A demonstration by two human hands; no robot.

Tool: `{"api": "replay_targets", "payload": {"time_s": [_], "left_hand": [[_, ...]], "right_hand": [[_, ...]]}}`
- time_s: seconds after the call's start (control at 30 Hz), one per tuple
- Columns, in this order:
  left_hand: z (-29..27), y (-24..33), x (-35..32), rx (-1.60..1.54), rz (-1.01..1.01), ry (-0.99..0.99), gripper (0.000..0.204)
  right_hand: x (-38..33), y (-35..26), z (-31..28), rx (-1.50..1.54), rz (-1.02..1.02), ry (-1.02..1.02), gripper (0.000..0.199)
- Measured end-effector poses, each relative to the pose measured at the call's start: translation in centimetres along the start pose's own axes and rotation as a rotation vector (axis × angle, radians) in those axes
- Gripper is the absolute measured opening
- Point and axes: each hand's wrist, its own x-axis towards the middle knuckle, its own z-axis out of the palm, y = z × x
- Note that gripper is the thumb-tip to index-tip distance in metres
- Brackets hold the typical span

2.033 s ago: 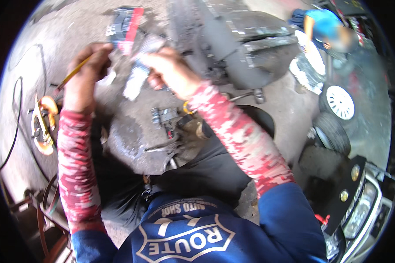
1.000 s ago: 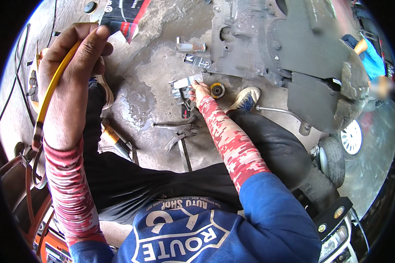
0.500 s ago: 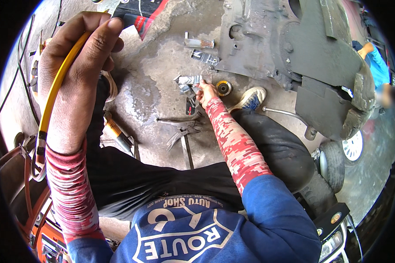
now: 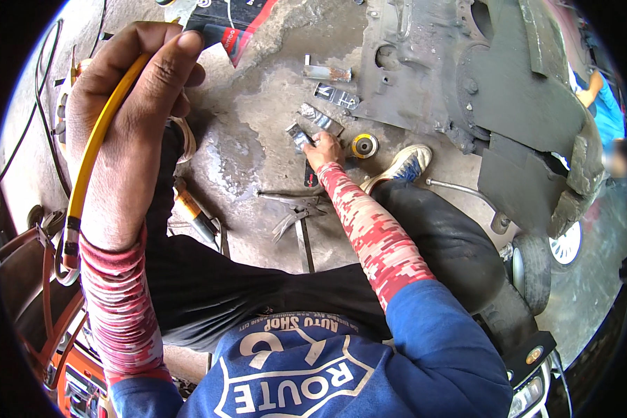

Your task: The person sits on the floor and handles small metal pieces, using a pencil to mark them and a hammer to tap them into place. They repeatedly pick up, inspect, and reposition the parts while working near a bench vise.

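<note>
My left hand [image 4: 129, 104] is raised close at the upper left, fingers closed on a yellow hose [image 4: 108, 122] that runs down past the wrist. Farther off, my right hand [image 4: 324, 151] reaches to the concrete floor, its fingers closed round a small silver metal piece [image 4: 299, 136] with a dark part. A silver strip [image 4: 320, 118] lies just beyond those fingers. To the right of this hand sits a yellow-rimmed round disc [image 4: 364, 145]. Partly beneath the hand is a dark card-like piece with red on it [image 4: 311, 174].
Pliers [image 4: 289, 221] and a metal bar [image 4: 304, 245] lie between my legs. A yellow-and-black power tool [image 4: 194, 212] rests left of them. A large grey metal panel [image 4: 411, 83] spreads across the far right, beside a bent pipe [image 4: 467, 189]. Another person [image 4: 602, 104] is at the right edge.
My right hand has shifted slightly off the silver strip, which now lies separate on the floor. The view has moved a little; my left hand keeps its grip.
</note>
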Motion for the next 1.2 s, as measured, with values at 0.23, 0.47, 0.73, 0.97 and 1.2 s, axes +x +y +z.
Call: {"api": "replay_targets", "payload": {"time_s": [0.23, 0.47, 0.73, 0.97, 1.2], "left_hand": [[0.2, 0.3, 0.1, -0.018, -0.026, 0.015, 0.019], [0.1, 0.9, 0.3, -0.098, 0.023, -0.003, 0.019], [0.3, -0.5, 1.9, 0.243, 0.454, 0.125, 0.020], [-0.9, 1.4, 1.5, 0.326, 0.657, -0.022, 0.018], [-0.2, -0.4, 3.2, 0.488, 0.625, -0.137, 0.019]], "right_hand": [[-0.6, -2.1, 0.7, -0.301, 0.019, -0.049, 0.035], [0.3, -0.5, 1.4, -0.044, 0.060, -0.177, 0.013], [-2.5, -5.4, -8.4, 0.594, 0.105, -0.588, 0.027], [-11.5, -10.6, -25.2, 0.390, -0.144, -0.784, 0.033], [-16.1, -10.3, -29.2, 0.875, -0.328, -0.844, 0.027]]}}
